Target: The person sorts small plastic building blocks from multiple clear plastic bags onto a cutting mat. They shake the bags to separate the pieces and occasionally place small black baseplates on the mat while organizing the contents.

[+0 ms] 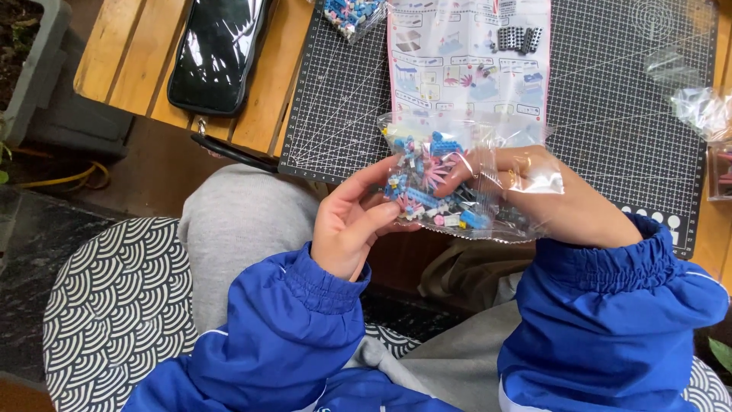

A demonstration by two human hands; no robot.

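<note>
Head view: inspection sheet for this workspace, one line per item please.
Surface: dark gridded cutting mat on a slatted wooden table.
Job's things: clear bag of small blue, pink and white bricks; picture instruction sheet on the mat.
Clutter: black glossy case; more clear bags at the right edge.
Grippers: left hand and right hand both hold the bag.
Cables: yellow cord on the ground, left.
Surroundings: wave-patterned cushion; grey planter.
</note>
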